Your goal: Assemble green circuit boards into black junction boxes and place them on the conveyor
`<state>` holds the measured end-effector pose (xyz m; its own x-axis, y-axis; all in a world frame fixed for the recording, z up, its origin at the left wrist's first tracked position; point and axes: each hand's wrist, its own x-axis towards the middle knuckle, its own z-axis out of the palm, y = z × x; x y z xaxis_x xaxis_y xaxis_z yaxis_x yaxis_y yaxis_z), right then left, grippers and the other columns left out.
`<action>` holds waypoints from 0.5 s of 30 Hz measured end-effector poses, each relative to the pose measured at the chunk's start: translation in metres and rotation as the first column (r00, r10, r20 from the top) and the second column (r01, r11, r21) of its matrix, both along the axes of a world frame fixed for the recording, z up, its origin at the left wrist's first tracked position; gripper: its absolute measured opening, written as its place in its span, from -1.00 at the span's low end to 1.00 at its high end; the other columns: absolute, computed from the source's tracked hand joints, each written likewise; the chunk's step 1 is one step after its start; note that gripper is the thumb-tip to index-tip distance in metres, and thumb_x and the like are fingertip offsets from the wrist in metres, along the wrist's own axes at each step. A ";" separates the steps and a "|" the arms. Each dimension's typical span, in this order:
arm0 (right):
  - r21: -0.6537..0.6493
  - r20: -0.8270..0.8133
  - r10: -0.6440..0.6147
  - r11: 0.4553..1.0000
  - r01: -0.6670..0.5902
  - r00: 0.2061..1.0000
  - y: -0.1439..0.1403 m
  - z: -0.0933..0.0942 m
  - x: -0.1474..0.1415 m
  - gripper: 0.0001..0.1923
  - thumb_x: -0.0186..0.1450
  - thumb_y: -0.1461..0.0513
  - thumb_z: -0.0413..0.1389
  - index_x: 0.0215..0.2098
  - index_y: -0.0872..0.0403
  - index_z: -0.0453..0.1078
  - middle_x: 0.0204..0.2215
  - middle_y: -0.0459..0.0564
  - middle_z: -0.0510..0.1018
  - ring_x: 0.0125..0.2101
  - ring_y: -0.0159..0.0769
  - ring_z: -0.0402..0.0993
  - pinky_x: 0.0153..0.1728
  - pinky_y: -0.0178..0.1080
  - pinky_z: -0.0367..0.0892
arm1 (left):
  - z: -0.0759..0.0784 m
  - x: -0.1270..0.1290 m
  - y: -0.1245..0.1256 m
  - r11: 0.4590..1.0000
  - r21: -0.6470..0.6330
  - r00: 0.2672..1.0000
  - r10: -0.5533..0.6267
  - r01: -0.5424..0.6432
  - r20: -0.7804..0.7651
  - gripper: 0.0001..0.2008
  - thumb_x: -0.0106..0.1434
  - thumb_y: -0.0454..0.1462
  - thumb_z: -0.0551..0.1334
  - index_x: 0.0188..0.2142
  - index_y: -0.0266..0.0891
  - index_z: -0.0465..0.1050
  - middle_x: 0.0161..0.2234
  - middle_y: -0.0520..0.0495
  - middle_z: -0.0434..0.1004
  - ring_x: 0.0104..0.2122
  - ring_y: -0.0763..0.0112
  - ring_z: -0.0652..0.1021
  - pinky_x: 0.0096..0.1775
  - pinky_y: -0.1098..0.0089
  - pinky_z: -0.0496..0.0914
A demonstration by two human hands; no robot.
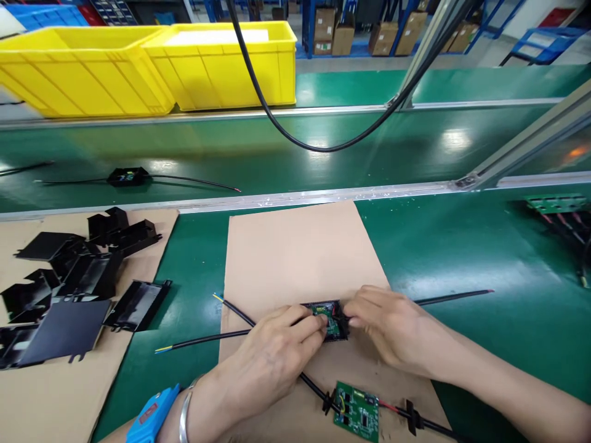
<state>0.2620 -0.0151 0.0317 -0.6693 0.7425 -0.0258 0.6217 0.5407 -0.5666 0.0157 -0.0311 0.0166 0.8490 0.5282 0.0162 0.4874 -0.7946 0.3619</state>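
A small black plastic case (342,336) lies on the cardboard sheet, with a green circuit board (331,327) inside it. My left hand (279,347) is closed at the case's left side, its fingertips pressing on the board; my palm covers part of the black cable leading out on that side. At the other end, my right hand (392,326) pinches the black cable (455,298) where it enters the case; the fingers hide the exact grip. Nearer to me, a second circuit board (356,413) lies with a black cable attached on each side.
Several empty black cases (90,277) are piled on cardboard at left. A cased board with wires (129,177) lies on the green conveyor behind. Yellow bins (231,71) stand beyond it. A black cable (318,147) hangs overhead. More boards (556,203) sit at far right.
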 end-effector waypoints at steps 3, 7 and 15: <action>0.056 0.052 0.016 0.998 -0.019 0.999 -0.003 -0.004 -0.007 -0.75 0.20 0.49 -0.13 -0.40 0.12 0.30 -0.45 -0.01 0.41 -0.40 -0.30 0.25 -0.39 -0.25 0.17 | -0.001 0.000 -0.002 1.000 0.000 1.000 0.014 -0.014 -0.011 -0.65 0.29 -0.50 0.03 0.01 -0.27 0.37 -0.03 -0.10 0.46 -0.05 0.25 0.43 -0.03 0.20 0.43; 0.152 0.136 0.019 0.988 -0.040 0.990 -0.004 -0.008 -0.006 -0.74 0.13 0.51 -0.13 -0.48 0.10 0.28 -0.47 -0.01 0.41 -0.45 -0.30 0.22 -0.47 -0.24 0.08 | -0.002 -0.001 0.000 0.999 0.042 0.999 -0.004 0.006 -0.040 -0.67 0.24 -0.52 0.05 -0.07 -0.26 0.40 0.07 -0.10 0.41 -0.07 0.25 0.44 -0.07 0.22 0.45; 0.136 0.321 -0.011 0.990 -0.034 0.947 0.002 -0.001 -0.021 -0.80 -0.01 0.47 -0.02 -0.49 0.11 0.33 -0.49 0.02 0.47 -0.45 -0.27 0.32 -0.49 -0.21 0.03 | 0.009 0.008 0.003 0.998 0.059 0.993 -0.025 0.032 -0.115 -0.73 0.16 -0.48 0.10 -0.17 -0.25 0.41 0.10 -0.10 0.39 -0.19 0.24 0.44 -0.20 0.20 0.46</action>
